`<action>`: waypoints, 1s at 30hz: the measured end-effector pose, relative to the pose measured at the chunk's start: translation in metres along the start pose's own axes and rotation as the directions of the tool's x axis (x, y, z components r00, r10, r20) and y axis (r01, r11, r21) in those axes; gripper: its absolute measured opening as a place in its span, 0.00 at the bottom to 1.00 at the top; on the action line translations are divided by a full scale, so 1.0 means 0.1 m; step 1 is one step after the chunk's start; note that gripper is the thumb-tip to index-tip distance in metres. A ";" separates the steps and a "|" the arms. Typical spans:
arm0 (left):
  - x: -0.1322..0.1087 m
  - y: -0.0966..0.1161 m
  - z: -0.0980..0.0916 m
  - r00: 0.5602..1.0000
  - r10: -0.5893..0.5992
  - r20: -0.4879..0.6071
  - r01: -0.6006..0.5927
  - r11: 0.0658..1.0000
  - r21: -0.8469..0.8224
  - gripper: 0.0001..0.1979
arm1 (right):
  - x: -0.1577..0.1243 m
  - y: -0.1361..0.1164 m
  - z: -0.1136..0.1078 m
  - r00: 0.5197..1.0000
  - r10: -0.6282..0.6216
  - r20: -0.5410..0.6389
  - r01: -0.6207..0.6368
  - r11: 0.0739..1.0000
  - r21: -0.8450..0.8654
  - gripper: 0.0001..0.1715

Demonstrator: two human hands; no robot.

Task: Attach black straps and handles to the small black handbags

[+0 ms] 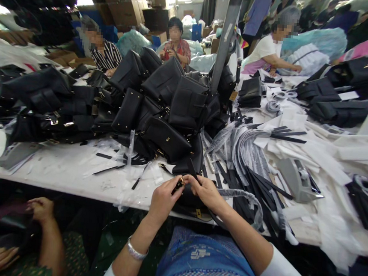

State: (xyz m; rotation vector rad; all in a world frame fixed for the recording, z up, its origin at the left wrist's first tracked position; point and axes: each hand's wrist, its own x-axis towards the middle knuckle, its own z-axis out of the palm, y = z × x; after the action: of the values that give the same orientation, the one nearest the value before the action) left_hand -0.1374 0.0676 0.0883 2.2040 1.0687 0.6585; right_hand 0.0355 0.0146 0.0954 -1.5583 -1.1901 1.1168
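At the table's front edge, my left hand (165, 195) is closed in a pinch at a small gold-coloured metal fitting (181, 180). My right hand (207, 194) meets it there, its fingers closed on a black strap (194, 170) whose end sticks up past them. Below both hands lies a black handbag (189, 200), partly covered by them, with a gold clasp (199, 213) near the table edge. How the strap and the fitting join is hidden by my fingers.
A pile of black handbags (163, 82) rises just beyond my hands. Wrapped strap bundles (246, 147) and a grey tape dispenser (296, 181) lie to the right. A metal post (224, 47) stands behind the pile. A co-worker's hand (41, 208) is at lower left; other people sit across.
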 end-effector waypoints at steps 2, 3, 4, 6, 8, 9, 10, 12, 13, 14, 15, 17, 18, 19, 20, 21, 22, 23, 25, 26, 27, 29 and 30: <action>0.02 -0.05 0.00 0.999 -0.039 -0.027 0.036 0.996 -0.086 0.19 | -0.04 0.04 -0.07 0.998 -0.055 -0.007 0.052 0.980 -0.190 0.24; 0.03 -0.08 0.00 0.998 -0.055 -0.034 0.049 0.988 -0.143 0.19 | -0.06 0.06 -0.10 0.997 -0.076 0.007 0.076 0.963 -0.260 0.23; 0.05 -0.11 -0.01 0.997 -0.067 -0.036 0.058 0.978 -0.202 0.19 | -0.08 0.07 -0.13 0.996 -0.084 0.034 0.090 0.952 -0.293 0.22; 0.07 -0.18 -0.02 0.997 -0.075 -0.036 0.060 0.948 -0.312 0.19 | -0.12 0.09 -0.16 0.991 -0.054 0.124 0.085 0.963 -0.254 0.21; 0.08 -0.22 -0.03 0.996 -0.085 -0.021 0.069 0.909 -0.411 0.18 | -0.14 0.12 -0.16 0.978 -0.013 0.209 0.039 0.992 -0.120 0.22; 0.08 -0.23 -0.04 0.995 -0.098 -0.005 0.085 0.885 -0.458 0.17 | -0.14 0.14 -0.14 0.973 0.005 0.232 0.005 0.999 -0.043 0.23; 0.08 -0.24 -0.04 0.993 -0.117 0.019 0.111 0.854 -0.508 0.18 | -0.13 0.17 -0.13 0.967 0.029 0.255 -0.037 0.999 0.026 0.25; 0.05 -0.24 -0.04 0.984 -0.163 0.078 0.177 0.783 -0.596 0.18 | -0.09 0.22 -0.09 0.944 0.081 0.321 -0.125 0.985 0.122 0.27; 0.04 -0.23 -0.04 0.978 -0.180 0.104 0.205 0.755 -0.623 0.19 | -0.07 0.25 -0.08 0.925 0.094 0.368 -0.157 0.976 0.147 0.28; 0.02 -0.22 -0.04 0.974 -0.188 0.126 0.225 0.737 -0.638 0.19 | -0.05 0.26 -0.06 0.905 0.096 0.414 -0.178 0.970 0.164 0.28; 0.01 -0.21 -0.03 0.972 -0.188 0.143 0.236 0.729 -0.642 0.19 | -0.03 0.27 -0.05 0.884 0.091 0.459 -0.192 0.965 0.178 0.29; -0.03 -0.20 -0.01 0.968 -0.167 0.185 0.248 0.729 -0.639 0.19 | 0.01 0.26 -0.03 0.847 0.063 0.528 -0.205 0.955 0.215 0.29; -0.04 -0.19 0.01 0.965 -0.158 0.209 0.258 0.720 -0.644 0.19 | 0.03 0.24 -0.02 0.833 0.044 0.551 -0.207 0.949 0.238 0.30; -0.05 -0.19 0.02 0.959 -0.156 0.235 0.275 0.701 -0.658 0.20 | 0.05 0.21 -0.01 0.822 0.026 0.569 -0.209 0.943 0.259 0.30; -0.06 -0.19 0.03 0.953 -0.161 0.257 0.296 0.677 -0.674 0.21 | 0.07 0.19 0.00 0.815 0.011 0.580 -0.209 0.938 0.275 0.30; -0.06 -0.18 0.04 0.948 -0.172 0.268 0.313 0.655 -0.688 0.22 | 0.09 0.16 0.02 0.812 -0.001 0.583 -0.203 0.937 0.284 0.30; -0.06 -0.18 0.04 0.947 -0.183 0.264 0.318 0.645 -0.695 0.22 | 0.10 0.14 0.03 0.815 -0.006 0.579 -0.195 0.939 0.285 0.31; -0.05 -0.18 0.03 0.952 -0.188 0.242 0.305 0.657 -0.690 0.22 | 0.12 0.13 0.04 0.824 -0.001 0.566 -0.188 0.943 0.275 0.31; -0.03 -0.16 0.01 0.971 -0.164 0.177 0.240 0.730 -0.640 0.18 | 0.12 0.12 0.04 0.854 0.018 0.520 -0.166 0.956 0.241 0.31; -0.01 -0.14 -0.01 0.980 -0.140 0.144 0.199 0.770 -0.606 0.17 | 0.12 0.13 0.04 0.871 0.023 0.491 -0.154 0.962 0.227 0.30; 0.01 -0.13 -0.02 0.986 -0.118 0.117 0.164 0.801 -0.576 0.16 | 0.11 0.14 0.04 0.886 0.024 0.463 -0.140 0.966 0.219 0.29; 0.04 -0.10 -0.03 0.992 -0.092 0.083 0.122 0.834 -0.538 0.14 | 0.08 0.17 0.03 0.916 0.008 0.400 -0.102 0.972 0.214 0.25; 0.05 -0.09 -0.02 0.993 -0.087 0.074 0.113 0.841 -0.530 0.14 | 0.06 0.18 0.03 0.929 -0.002 0.371 -0.083 0.974 0.211 0.24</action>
State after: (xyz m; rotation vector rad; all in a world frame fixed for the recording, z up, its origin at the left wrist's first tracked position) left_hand -0.1408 0.0762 0.0844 1.6595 0.8407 0.7478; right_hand 0.0375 0.0175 0.0762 -1.2374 -1.2258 1.5661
